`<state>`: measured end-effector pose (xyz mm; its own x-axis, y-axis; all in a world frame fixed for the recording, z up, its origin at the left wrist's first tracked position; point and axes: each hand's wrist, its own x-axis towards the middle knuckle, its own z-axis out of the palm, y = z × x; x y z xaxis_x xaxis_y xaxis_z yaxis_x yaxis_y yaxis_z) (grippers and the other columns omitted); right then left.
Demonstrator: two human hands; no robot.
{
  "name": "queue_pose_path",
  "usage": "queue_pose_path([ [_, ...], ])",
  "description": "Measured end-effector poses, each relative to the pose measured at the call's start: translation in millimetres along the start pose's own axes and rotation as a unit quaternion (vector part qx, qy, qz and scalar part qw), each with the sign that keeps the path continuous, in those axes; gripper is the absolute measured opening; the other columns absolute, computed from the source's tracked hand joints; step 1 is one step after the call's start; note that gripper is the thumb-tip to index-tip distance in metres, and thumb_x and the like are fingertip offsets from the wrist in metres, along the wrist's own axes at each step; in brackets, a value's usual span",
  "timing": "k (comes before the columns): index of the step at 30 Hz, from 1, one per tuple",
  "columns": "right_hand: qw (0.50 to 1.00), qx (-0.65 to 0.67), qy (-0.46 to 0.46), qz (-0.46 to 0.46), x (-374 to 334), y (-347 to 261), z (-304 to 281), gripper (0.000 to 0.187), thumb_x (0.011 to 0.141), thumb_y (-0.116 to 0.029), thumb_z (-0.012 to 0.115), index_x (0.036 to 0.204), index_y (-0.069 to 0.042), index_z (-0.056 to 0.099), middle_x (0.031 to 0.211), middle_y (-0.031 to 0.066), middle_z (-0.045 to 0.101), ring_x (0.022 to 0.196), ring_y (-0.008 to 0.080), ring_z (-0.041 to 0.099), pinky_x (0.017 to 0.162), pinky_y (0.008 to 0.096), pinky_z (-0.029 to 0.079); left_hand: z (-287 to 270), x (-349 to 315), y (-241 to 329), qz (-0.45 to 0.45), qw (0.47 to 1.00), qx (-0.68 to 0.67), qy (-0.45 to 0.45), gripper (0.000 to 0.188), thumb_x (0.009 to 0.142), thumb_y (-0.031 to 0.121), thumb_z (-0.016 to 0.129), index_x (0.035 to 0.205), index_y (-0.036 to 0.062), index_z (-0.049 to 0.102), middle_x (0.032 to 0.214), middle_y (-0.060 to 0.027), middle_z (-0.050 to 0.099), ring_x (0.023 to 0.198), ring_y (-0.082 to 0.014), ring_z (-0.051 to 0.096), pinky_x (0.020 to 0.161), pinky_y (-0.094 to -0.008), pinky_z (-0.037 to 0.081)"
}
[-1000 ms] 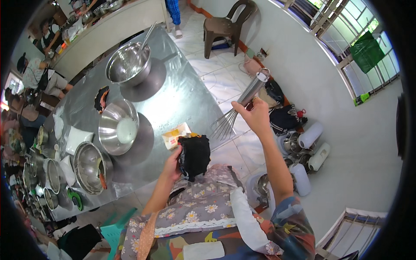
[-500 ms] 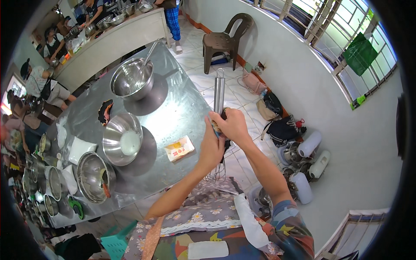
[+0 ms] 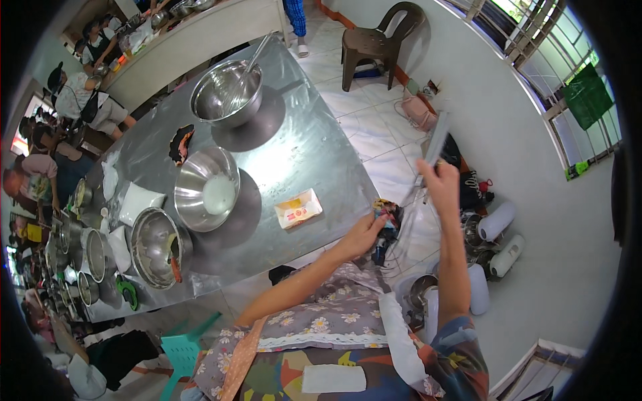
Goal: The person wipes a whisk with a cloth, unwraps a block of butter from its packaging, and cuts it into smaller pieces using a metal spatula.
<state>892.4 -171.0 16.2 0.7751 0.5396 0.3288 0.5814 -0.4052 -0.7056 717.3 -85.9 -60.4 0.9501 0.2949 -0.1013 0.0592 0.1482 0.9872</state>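
My right hand (image 3: 441, 184) is closed around a metal whisk (image 3: 436, 142), its handle blurred by motion and pointing up. The whisk's wires hang low beside a dark, multicoloured cloth (image 3: 388, 224) gripped in my left hand (image 3: 369, 235). Whether cloth and wires touch, I cannot tell. Both hands are just off the right edge of the steel table (image 3: 287, 154). Nearest to them on it lies a small paper tray (image 3: 298, 209) with orange and red marks. Left of that, a steel bowl (image 3: 190, 177) contains something white.
Another steel bowl (image 3: 217, 115) holds a second whisk (image 3: 239, 90). A smeared bowl (image 3: 144, 237) has an orange-handled spatula (image 3: 176, 269) in it. Bags of white powder (image 3: 140, 202) and a dark patterned cloth (image 3: 180, 144) lie nearby. Stand mixers (image 3: 498, 222) and a brown chair (image 3: 374, 47) are at right.
My hands have parted: the right has moved right with the whisk, while the left keeps the cloth lower down. The view has shifted, so the table's things appear farther right and higher.
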Motion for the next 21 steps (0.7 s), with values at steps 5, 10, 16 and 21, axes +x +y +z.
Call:
queue_pose_path([
  [5,0.962,0.172,0.108,0.181,-6,-9,-77,0.024,0.083,-0.022,0.06,0.067,-0.006,0.054,0.06,-0.0077,0.043,0.053,0.0019,0.034,0.046,0.0199,0.024,-53,14,-2,-0.135,0.911,-0.384,0.064,0.035,0.093,0.034,0.041,0.115,0.0079,0.05,0.107,-0.0042,0.057,0.1,-0.0161,0.053,0.09,-0.0328,0.042],
  [10,0.943,0.229,0.145,0.194,-34,4,-123,0.02,0.084,-0.02,0.059,0.069,-0.009,0.053,0.062,-0.0081,0.043,0.053,0.0,0.035,0.047,0.0174,0.024,-168,59,30,0.043,0.986,-0.077,0.142,0.033,0.093,0.027,0.039,0.102,0.0002,0.057,0.093,-0.0076,0.062,0.081,-0.0145,0.059,0.076,-0.0267,0.047],
  [16,0.943,0.246,0.088,0.207,-57,19,-128,0.018,0.085,-0.017,0.057,0.071,-0.008,0.052,0.062,-0.0075,0.045,0.053,-0.0003,0.034,0.046,0.0173,0.024,-233,142,-70,-0.17,0.803,0.565,0.08,0.065,0.085,0.052,0.034,0.135,0.0104,0.029,0.141,-0.0146,0.019,0.128,-0.0341,0.012,0.095,-0.0599,0.016],
  [21,0.927,0.237,0.14,0.254,-77,33,-132,0.017,0.085,-0.017,0.057,0.071,-0.007,0.053,0.062,-0.0064,0.046,0.051,-0.0002,0.035,0.044,0.0174,0.023,-168,160,-97,-0.162,0.737,0.618,0.22,0.069,0.083,0.057,0.035,0.139,0.0186,0.022,0.146,-0.014,0.006,0.132,-0.0414,-0.008,0.092,-0.072,0.004],
])
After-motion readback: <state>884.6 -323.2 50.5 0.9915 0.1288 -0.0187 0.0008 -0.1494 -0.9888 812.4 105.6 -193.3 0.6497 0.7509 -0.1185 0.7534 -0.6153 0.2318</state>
